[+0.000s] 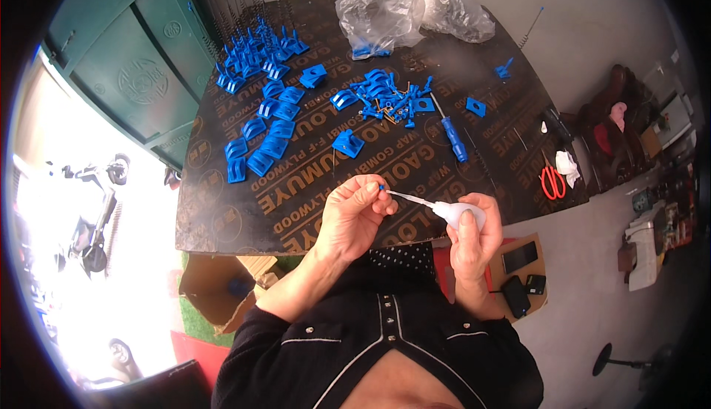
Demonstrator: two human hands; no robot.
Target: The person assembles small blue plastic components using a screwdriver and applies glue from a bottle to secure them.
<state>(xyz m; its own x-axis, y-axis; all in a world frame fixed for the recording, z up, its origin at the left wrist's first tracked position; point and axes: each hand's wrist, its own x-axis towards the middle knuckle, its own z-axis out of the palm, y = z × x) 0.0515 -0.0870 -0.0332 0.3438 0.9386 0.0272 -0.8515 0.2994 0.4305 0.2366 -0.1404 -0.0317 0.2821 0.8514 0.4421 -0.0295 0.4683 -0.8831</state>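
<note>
Over the table's near edge, my left hand [349, 216] pinches a tiny blue plastic piece [382, 187] between thumb and fingertips. My right hand [478, 242] is wrapped round a white squeeze bottle [447, 212] with a long thin nozzle. The nozzle tip points left and meets or nearly meets the blue piece; whether they touch I cannot tell. Just beyond my hands lies a square blue part [346, 143]. A blue-handled screwdriver [453, 139] rests to its right, beside a heap of blue plastic parts and screws [396, 102].
Curved blue parts [259, 162] line the table's left side. Behind them stand blue pieces with upright springs [255, 57]. Crumpled clear bags [415, 9] sit at the back. Orange-handled scissors [552, 182] lie on the right edge. An open cardboard box [211, 287] is below left.
</note>
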